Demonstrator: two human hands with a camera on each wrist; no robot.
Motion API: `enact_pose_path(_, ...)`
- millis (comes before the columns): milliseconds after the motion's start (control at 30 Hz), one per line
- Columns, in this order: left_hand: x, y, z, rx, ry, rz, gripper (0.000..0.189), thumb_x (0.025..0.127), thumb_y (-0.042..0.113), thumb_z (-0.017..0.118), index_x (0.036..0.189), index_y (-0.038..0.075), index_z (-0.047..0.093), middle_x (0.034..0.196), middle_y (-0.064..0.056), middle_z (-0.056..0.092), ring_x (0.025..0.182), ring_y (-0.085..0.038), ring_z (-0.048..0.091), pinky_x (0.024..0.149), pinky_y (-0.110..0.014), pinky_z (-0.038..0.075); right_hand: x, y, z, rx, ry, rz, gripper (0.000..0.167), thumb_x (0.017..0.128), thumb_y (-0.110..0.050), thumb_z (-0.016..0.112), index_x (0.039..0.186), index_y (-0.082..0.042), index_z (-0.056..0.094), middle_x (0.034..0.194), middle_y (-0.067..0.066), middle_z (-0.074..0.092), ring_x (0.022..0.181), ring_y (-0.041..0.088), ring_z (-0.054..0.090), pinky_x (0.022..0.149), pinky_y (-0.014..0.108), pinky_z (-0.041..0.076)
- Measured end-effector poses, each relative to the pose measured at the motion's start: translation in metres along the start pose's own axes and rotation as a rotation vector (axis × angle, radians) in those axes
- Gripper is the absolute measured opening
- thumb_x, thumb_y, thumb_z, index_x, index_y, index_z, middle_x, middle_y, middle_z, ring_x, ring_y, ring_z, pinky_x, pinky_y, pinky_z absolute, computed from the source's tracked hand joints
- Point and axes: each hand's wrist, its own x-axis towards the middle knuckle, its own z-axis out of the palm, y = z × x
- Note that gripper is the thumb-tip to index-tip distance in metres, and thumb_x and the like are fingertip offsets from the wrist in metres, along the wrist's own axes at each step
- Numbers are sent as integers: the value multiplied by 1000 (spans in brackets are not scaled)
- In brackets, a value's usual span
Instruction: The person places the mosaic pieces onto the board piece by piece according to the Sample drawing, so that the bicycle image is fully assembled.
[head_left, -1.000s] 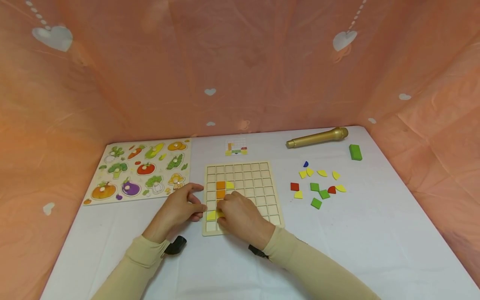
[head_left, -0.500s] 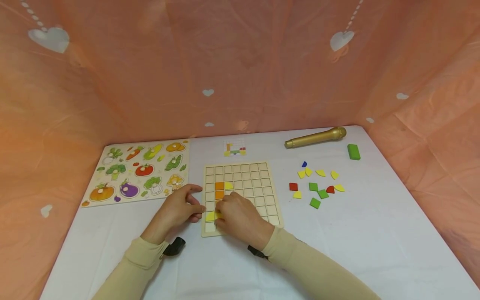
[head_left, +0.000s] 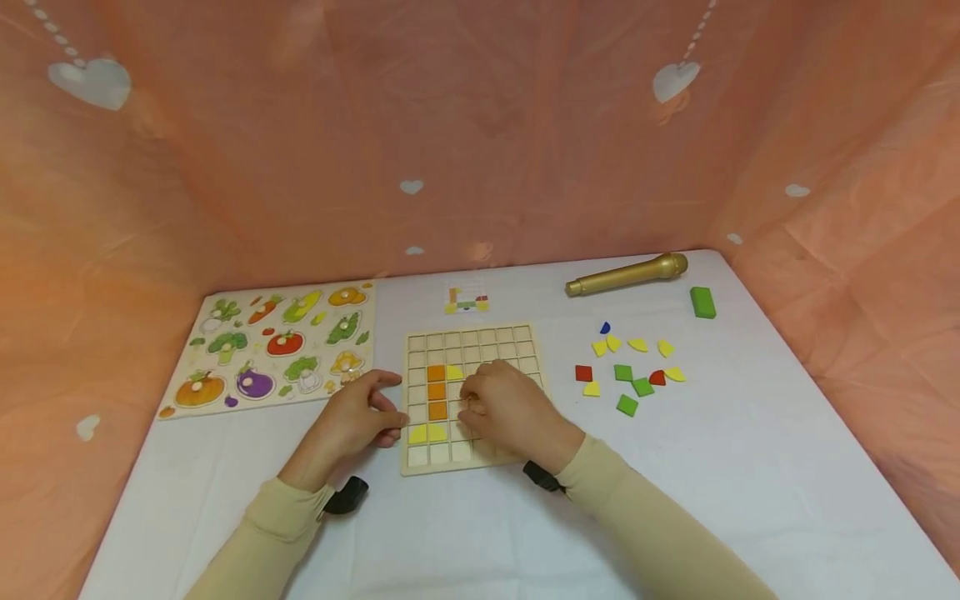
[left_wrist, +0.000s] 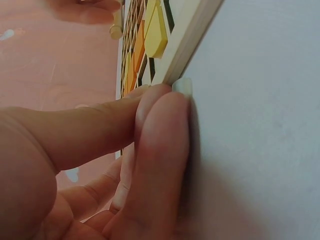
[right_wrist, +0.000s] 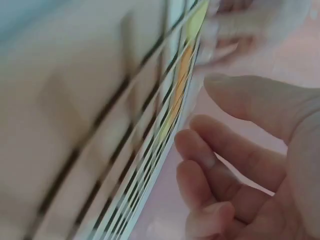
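A light wooden grid board (head_left: 510, 336) lies in front of me. Orange squares (head_left: 437, 391) form a column in it, with a yellow quarter-round piece (head_left: 454, 372) beside the top one and two yellow pieces (head_left: 427, 433) side by side below. My left hand (head_left: 356, 417) grips the board's left edge between thumb and finger; the left wrist view shows the fingertips (left_wrist: 165, 110) at that edge. Over the middle of the board hovers my right hand (head_left: 517, 412), its fingers loosely bent. Nothing shows between its thumb and fingers (right_wrist: 195, 150) in the right wrist view.
Loose red, green, yellow and blue pieces (head_left: 623, 372) lie right of the board. Behind them are a gold microphone (head_left: 628, 276) and a green block (head_left: 702, 302). A pattern card (head_left: 466, 297) lies behind the board, and a vegetable puzzle (head_left: 273, 350) at the left.
My right hand has let go of the yellow piece in the lower row and moved right, uncovering it and the lowest orange square. The left hand stays at the board's edge.
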Motion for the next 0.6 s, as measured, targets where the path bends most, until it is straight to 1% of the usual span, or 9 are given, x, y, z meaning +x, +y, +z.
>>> enact_pose_path(100,-1,0,0,9,1,-8,66,94,4,83,152,8,53,103,-15,64,73,-18,72,69,-31,68,-7,22,-11,-10,21,23,18,93,-22,84,105,-8,81,96,1,74,93,18,61,81,32,57)
enact_pose_path(200,-1,0,0,17,2,-5,66,94,5,83,152,9,53,103,-14,64,74,-19,72,69,-31,68,-17,46,-24,-31,35,67,20,94,-21,83,108,-7,81,101,2,74,97,20,62,86,35,59)
enact_pose_path(367,-1,1,-1,19,1,-6,66,93,5,84,152,8,53,103,-14,64,74,-19,72,69,-32,68,-36,88,-44,-69,46,184,23,95,-22,81,113,-6,80,104,2,74,101,21,64,89,39,61)
enact_pose_path(500,-2,1,-1,16,3,-2,66,94,3,83,152,8,53,103,-14,65,73,-19,72,69,-32,68,-50,121,-59,-89,60,227,24,96,-20,80,113,-3,79,107,7,75,103,26,65,90,44,62)
enact_pose_path(600,-2,0,-1,13,3,4,65,94,3,82,151,7,53,103,-15,65,72,-18,72,68,-32,68,-60,141,-71,-100,56,253,24,97,-19,79,114,-2,79,109,11,76,106,29,65,93,49,63)
